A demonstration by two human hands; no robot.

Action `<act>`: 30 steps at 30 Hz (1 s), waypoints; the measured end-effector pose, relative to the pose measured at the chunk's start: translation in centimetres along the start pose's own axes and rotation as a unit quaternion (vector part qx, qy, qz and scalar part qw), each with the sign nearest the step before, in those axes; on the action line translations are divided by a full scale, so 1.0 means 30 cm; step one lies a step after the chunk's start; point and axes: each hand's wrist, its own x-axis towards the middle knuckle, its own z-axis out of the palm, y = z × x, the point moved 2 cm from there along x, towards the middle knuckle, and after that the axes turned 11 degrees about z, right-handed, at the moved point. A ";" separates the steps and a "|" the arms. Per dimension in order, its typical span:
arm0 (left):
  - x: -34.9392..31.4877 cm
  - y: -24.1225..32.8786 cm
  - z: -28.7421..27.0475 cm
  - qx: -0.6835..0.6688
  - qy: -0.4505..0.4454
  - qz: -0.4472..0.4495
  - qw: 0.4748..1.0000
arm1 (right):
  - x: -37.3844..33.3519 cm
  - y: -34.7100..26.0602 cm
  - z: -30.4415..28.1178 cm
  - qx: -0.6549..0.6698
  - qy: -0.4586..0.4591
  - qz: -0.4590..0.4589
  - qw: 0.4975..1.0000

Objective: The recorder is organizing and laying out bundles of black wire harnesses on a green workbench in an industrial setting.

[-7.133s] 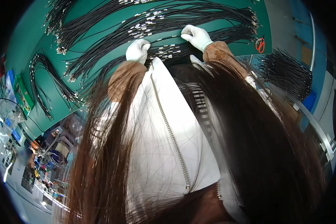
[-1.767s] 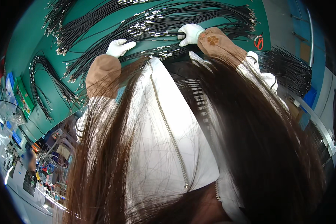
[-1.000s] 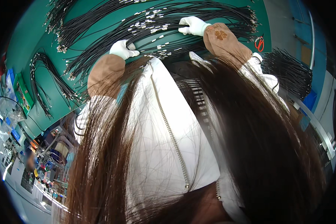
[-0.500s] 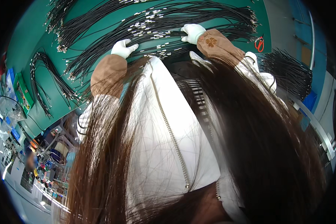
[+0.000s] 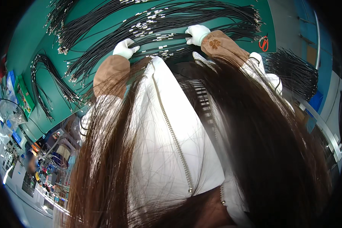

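Note:
My left hand (image 5: 124, 48), in a white glove, is closed round the left part of a bunch of thin black cables (image 5: 159, 37) with white tags near the middle. My right hand (image 5: 197, 35), gloved the same way, is closed on the bunch's right part. Between the hands the bunch runs nearly level above the green table (image 5: 98, 42). Just beyond it lies a larger row of black cables (image 5: 144, 23) with white tags. More tagged cables (image 5: 164, 52) lie on my side of the held bunch. My fingertips are partly hidden behind the cables.
Red-handled cutters (image 5: 263, 43) lie at the table's right edge. A bent cable bundle (image 5: 45, 70) and a green tray (image 5: 23, 95) are at the left. More black cables (image 5: 292, 74) hang or lie off the right side. Long hair covers much of the near view.
The cables between my hands have drawn together into a tighter bunch, with a green gap now showing beyond them. Both hands have barely moved.

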 end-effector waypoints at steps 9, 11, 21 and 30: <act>-0.020 0.000 -0.015 -0.069 -0.046 -0.020 0.996 | -0.048 -0.012 -0.021 -0.042 0.082 -0.064 0.994; -0.015 -0.027 -0.009 -0.047 -0.063 -0.006 0.997 | -0.053 -0.019 -0.027 -0.044 0.076 -0.069 0.994; 0.006 -0.037 0.012 0.047 -0.081 -0.024 0.995 | -0.021 0.003 -0.002 -0.075 0.089 -0.111 0.987; -0.030 -0.008 -0.009 0.070 -0.032 0.000 0.997 | -0.010 -0.009 -0.054 0.027 0.033 -0.046 0.998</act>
